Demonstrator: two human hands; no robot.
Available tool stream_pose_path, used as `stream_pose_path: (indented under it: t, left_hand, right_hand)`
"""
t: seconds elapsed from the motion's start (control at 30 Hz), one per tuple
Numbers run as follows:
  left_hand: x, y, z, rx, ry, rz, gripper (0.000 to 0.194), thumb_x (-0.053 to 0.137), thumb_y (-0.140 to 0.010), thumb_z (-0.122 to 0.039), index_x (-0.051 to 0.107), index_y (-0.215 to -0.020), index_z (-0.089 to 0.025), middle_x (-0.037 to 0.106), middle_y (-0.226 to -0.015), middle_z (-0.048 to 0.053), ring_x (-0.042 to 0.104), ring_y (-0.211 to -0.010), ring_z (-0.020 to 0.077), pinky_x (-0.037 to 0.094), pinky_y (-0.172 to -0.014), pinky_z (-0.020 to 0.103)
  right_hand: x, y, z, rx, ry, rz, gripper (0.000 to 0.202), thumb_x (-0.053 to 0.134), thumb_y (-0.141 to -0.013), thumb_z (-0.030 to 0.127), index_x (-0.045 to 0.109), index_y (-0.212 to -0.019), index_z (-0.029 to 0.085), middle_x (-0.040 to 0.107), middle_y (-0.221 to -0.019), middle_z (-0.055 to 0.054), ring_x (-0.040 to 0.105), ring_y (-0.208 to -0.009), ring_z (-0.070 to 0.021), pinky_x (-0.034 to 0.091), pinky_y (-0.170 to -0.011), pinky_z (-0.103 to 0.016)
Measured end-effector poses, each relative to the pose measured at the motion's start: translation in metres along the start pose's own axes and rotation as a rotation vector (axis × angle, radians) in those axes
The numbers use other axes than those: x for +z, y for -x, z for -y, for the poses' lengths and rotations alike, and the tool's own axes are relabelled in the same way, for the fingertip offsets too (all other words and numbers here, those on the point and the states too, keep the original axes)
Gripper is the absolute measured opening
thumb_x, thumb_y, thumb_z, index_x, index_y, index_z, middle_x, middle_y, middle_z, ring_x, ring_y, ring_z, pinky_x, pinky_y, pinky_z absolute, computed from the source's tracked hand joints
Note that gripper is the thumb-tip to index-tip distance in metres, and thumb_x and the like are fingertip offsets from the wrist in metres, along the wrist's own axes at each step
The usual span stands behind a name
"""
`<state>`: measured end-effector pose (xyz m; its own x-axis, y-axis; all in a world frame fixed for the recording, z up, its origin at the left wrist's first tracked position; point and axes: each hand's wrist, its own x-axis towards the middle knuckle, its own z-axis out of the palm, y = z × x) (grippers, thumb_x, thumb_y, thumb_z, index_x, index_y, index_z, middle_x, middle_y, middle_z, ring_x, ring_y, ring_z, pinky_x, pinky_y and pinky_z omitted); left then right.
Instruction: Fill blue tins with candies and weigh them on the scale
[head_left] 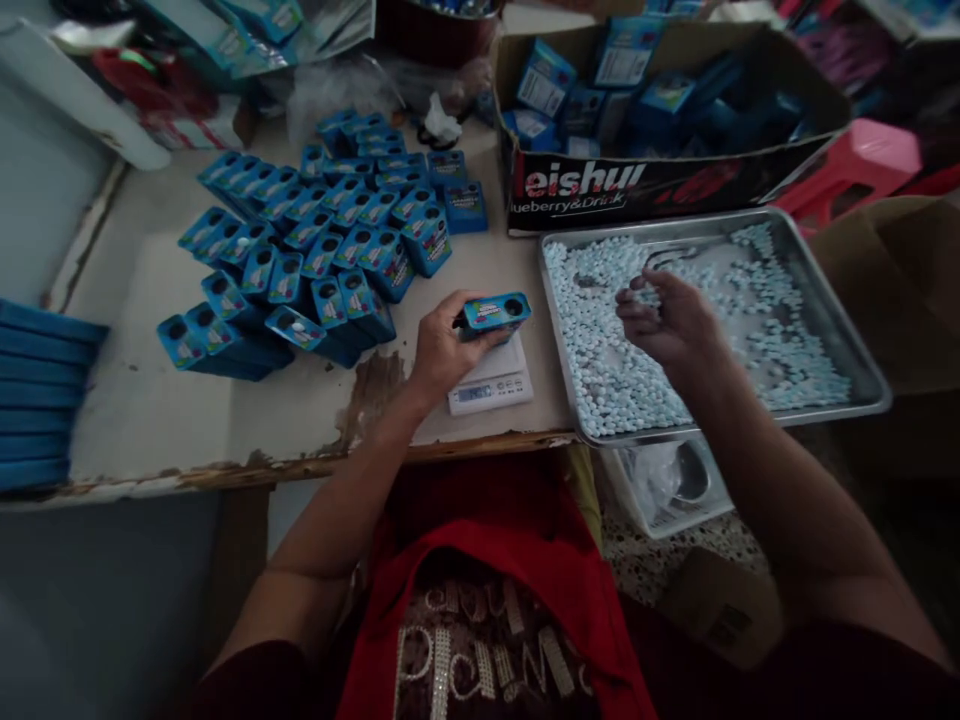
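Note:
My left hand [444, 345] is wrapped round a small blue box [495, 312] with a dark round hole in its top, held over a white digital scale [491, 392]. My right hand [671, 320] is above a metal tray [874, 385] spread with small pale blue pieces [626, 385]. Its fingers are bent together, and whatever they hold, if anything, is too small to make out. Many similar blue boxes [356, 245] stand grouped on the table to the left of the scale.
Behind the tray is an open black carton [570, 195] with blue packets. Flat blue packs [45, 395] are stacked at the far left. A white basket [675, 515] sits below the tray, and a pink stool [874, 160] is at the right.

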<state>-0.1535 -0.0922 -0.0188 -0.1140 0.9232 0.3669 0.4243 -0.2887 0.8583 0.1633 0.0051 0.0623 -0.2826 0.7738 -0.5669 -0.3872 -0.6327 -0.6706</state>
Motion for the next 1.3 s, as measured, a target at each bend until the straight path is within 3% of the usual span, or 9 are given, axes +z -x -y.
stream_pose_path:
  t: [0.17, 0.33, 0.43, 0.6, 0.7, 0.9, 1.07, 1.17, 1.3]
  left_hand:
    - [0.038, -0.021, -0.05, 0.164, -0.07, 0.109, 0.041, 0.1, -0.086, -0.026, 0.08, -0.121, -0.023, 0.085, -0.115, 0.005, 0.08, -0.104, 0.0243, 0.064, -0.097, 0.035]
    - [0.079, -0.026, -0.066, 0.145, -0.038, 0.13, 0.042, 0.102, -0.081, -0.026, 0.081, -0.117, -0.025, 0.086, -0.117, 0.007, 0.082, -0.108, 0.0294, 0.066, -0.096, 0.04]
    - [0.098, -0.025, -0.068, 0.135, -0.029, 0.133, 0.044, 0.102, -0.079, -0.024, 0.081, -0.117, -0.026, 0.087, -0.119, 0.006, 0.082, -0.11, 0.0305, 0.066, -0.098, 0.042]
    - [0.116, -0.024, -0.073, 0.143, -0.038, 0.165, 0.046, 0.101, -0.079, -0.021, 0.08, -0.12, -0.025, 0.087, -0.123, 0.007, 0.083, -0.114, 0.031, 0.067, -0.102, 0.043]
    - [0.124, -0.023, -0.074, 0.14, -0.048, 0.175, 0.048, 0.101, -0.079, -0.021, 0.08, -0.121, -0.025, 0.086, -0.125, 0.007, 0.082, -0.118, 0.0323, 0.067, -0.104, 0.044]
    - [0.135, -0.017, -0.066, 0.072, 0.094, 0.17, 0.047, 0.103, -0.082, -0.024, 0.08, -0.122, -0.024, 0.086, -0.125, 0.008, 0.083, -0.117, 0.03, 0.067, -0.106, 0.043]
    - [0.114, -0.016, -0.053, -0.125, 0.338, 0.116, 0.048, 0.103, -0.082, -0.036, 0.077, -0.121, -0.025, 0.085, -0.109, 0.004, 0.083, -0.1, 0.0245, 0.07, -0.089, 0.035]
    - [0.071, -0.014, -0.041, -0.141, 0.358, 0.063, 0.054, 0.104, -0.08, -0.048, 0.076, -0.12, -0.024, 0.083, -0.104, 0.003, 0.081, -0.096, 0.0231, 0.07, -0.086, 0.033]
    - [0.009, -0.004, -0.021, -0.157, 0.283, -0.013, 0.063, 0.107, -0.072, -0.056, 0.075, -0.115, -0.022, 0.078, -0.099, 0.002, 0.078, -0.091, 0.0226, 0.069, -0.084, 0.033]
  right_hand:
    - [0.022, -0.001, -0.005, -0.325, -0.166, 0.124, 0.027, 0.078, -0.104, 0.026, 0.056, -0.087, 0.025, 0.058, -0.074, 0.006, 0.039, -0.049, -0.0032, 0.03, -0.039, -0.014]
    - [0.019, -0.01, -0.018, -0.647, 0.089, 0.099, 0.037, 0.081, -0.102, 0.066, 0.068, -0.111, 0.033, 0.062, -0.083, 0.001, 0.058, -0.065, -0.0138, 0.043, -0.047, -0.027]
    - [0.015, -0.008, -0.025, -0.646, 0.199, 0.076, 0.053, 0.078, -0.099, 0.081, 0.069, -0.123, 0.035, 0.061, -0.084, -0.001, 0.067, -0.076, -0.0196, 0.048, -0.054, -0.031]
    - [0.012, 0.003, -0.034, -0.638, 0.147, -0.058, 0.049, 0.073, -0.103, 0.08, 0.068, -0.125, 0.037, 0.061, -0.085, -0.001, 0.069, -0.08, -0.0208, 0.052, -0.058, -0.033]
    - [0.005, 0.004, -0.036, -0.611, 0.117, -0.028, 0.045, 0.074, -0.104, 0.078, 0.069, -0.125, 0.038, 0.059, -0.082, -0.001, 0.066, -0.075, -0.0206, 0.05, -0.056, -0.034]
    - [-0.027, -0.002, -0.01, -0.684, 0.021, -0.018, 0.035, 0.08, -0.104, 0.066, 0.065, -0.102, 0.035, 0.051, -0.07, 0.003, 0.05, -0.06, -0.0163, 0.043, -0.05, -0.03]
    - [-0.055, 0.0, 0.004, -0.582, -0.039, -0.046, 0.04, 0.086, -0.103, 0.042, 0.054, -0.085, 0.028, 0.049, -0.065, 0.006, 0.044, -0.054, -0.0114, 0.043, -0.05, -0.023]
    - [-0.072, 0.007, -0.007, -0.503, -0.017, -0.123, 0.038, 0.094, -0.095, 0.034, 0.058, -0.086, 0.025, 0.05, -0.065, 0.007, 0.042, -0.052, -0.0064, 0.04, -0.047, -0.015]
    - [-0.089, 0.011, -0.023, -0.412, 0.268, -0.238, 0.041, 0.103, -0.079, 0.031, 0.064, -0.083, 0.023, 0.058, -0.065, 0.005, 0.046, -0.052, -0.0053, 0.039, -0.045, -0.012]
